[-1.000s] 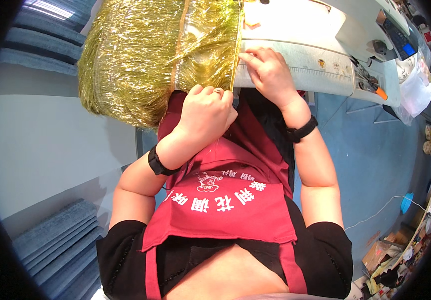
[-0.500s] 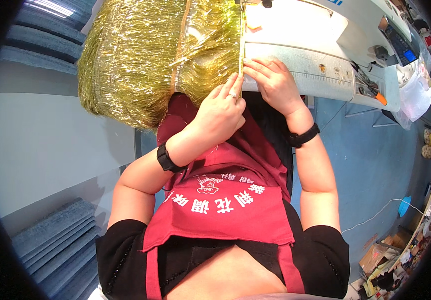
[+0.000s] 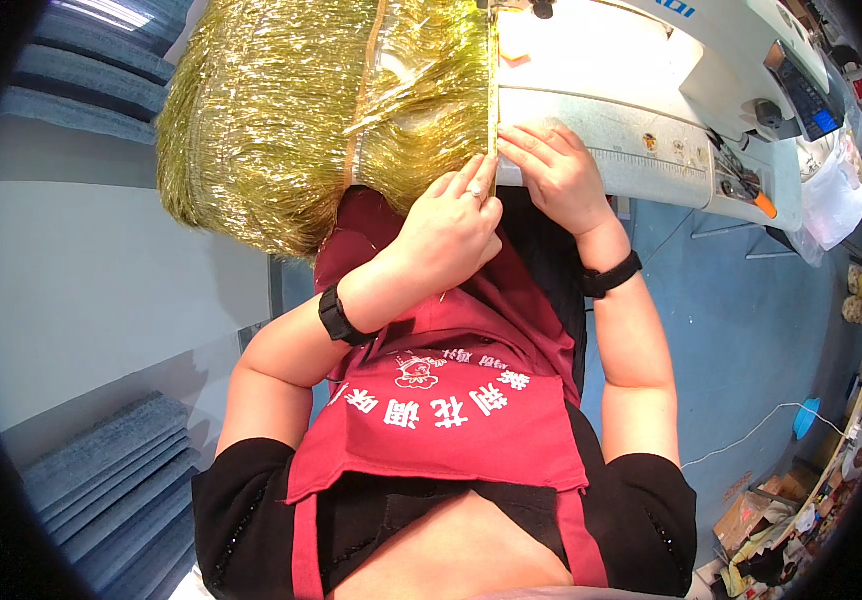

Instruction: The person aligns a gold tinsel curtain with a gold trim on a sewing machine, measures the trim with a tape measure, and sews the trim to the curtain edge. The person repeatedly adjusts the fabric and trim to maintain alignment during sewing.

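Note:
A thick bundle of shiny gold-green tinsel fringe (image 3: pixel 251 120) lies over the sewing machine bed (image 3: pixel 601 150), with a narrow band (image 3: pixel 492 90) along its right edge. My left hand (image 3: pixel 449 222) has its fingers together on the lower end of that band, gripping it, with the thumb partly hidden. My right hand (image 3: pixel 561 180) lies just right of the band, fingers extended and slightly bent, their tips touching it at the bed's near edge. A red apron (image 3: pixel 421 440) covers my front below the hands.
The machine's head (image 3: pixel 711 80) and dark control panel (image 3: pixel 801 95) are at upper right, beside tools with an orange handle (image 3: pixel 761 200) and a white plastic bag (image 3: pixel 831 200). Blue-grey slats (image 3: pixel 101 480) stand at lower left. A cord runs to a blue object (image 3: pixel 806 418); clutter lines the right.
Both hands and the band have shifted slightly rightward. My left hand's curled fingers have straightened along the band, and my right fingertips sit a little lower than at first.

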`<state>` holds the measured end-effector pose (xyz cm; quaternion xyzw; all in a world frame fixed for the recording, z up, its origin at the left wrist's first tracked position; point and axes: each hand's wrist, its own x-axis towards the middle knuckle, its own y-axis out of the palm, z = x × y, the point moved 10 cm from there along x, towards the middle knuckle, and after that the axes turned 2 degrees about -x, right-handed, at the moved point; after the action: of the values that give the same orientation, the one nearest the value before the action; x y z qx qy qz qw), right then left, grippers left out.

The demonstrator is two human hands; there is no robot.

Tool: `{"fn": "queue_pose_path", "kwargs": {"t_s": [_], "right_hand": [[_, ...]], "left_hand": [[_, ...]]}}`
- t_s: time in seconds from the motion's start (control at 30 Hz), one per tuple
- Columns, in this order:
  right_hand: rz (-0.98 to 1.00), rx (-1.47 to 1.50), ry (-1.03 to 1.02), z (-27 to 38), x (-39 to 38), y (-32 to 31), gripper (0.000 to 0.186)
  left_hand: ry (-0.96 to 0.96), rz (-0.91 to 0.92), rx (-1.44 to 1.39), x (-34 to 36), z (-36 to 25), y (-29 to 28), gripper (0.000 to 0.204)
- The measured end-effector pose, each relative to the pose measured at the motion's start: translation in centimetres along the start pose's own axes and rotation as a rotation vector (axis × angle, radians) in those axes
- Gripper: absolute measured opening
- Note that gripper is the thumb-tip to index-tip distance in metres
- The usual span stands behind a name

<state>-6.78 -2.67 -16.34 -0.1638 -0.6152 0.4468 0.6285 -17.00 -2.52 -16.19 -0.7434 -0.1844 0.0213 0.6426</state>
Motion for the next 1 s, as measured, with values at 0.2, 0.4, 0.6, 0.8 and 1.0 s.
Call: {"fn": "queue_pose_path", "kwargs": {"t_s": [0.2, 0.4, 0.6, 0.8, 1.0], "right_hand": [[0.004, -0.034, -0.019, 0.03, -0.26, 0.05, 0.034], [-0.005, -0.027, -0.02, 0.0, -0.2, -0.01, 0.032], [-0.013, -0.015, -0.019, 0.02, -0.14, -0.14, 0.028], [-0.018, -0.005, -0.02, 0.03, -0.11, -0.22, 0.028], [-0.022, -0.019, -0.022, 0.04, -0.29, -0.2, 0.029]], "left_hand": [[0.017, -0.036, -0.011, 0.05, -0.12, -0.18, 0.032], [0.02, -0.049, -0.018, 0.06, -0.14, 0.0, 0.032], [0.021, -0.033, -0.038, -0.01, -0.05, 0.13, 0.033], [0.038, -0.039, -0.015, 0.09, -0.1, 0.24, 0.032], [0.026, -0.03, -0.017, 0.04, 0.0, 0.33, 0.032]]}}
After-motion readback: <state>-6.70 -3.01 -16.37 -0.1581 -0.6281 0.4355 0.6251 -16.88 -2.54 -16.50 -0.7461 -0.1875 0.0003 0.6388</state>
